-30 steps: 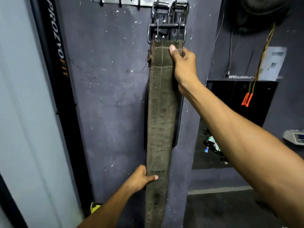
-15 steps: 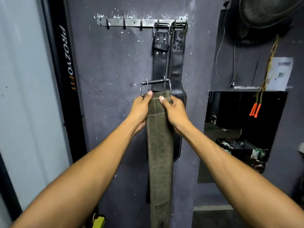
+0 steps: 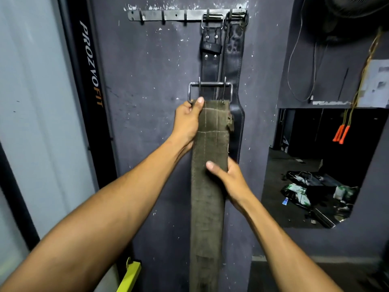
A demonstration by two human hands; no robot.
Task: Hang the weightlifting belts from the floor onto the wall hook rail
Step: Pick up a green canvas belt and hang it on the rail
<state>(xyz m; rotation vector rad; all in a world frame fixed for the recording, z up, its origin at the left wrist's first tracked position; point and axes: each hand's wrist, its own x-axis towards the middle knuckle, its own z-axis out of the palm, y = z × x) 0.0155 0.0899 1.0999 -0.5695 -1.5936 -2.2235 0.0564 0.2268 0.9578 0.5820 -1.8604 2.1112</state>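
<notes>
While the olive belt [image 3: 207, 186] is gripped by the left hand [image 3: 187, 123] and right hand [image 3: 229, 182], fingers curled round it, two black belts [image 3: 233, 66] are hung on the rail [image 3: 168, 15] above the fingertips, behind its buckle [image 3: 210, 91].

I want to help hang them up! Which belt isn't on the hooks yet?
The green belt, held by the left hand and right hand. The two black belts already hang from the hook rail.

2 bare forearms, no sleeves; left hand [image 3: 186, 121], right hand [image 3: 229, 182].
</notes>
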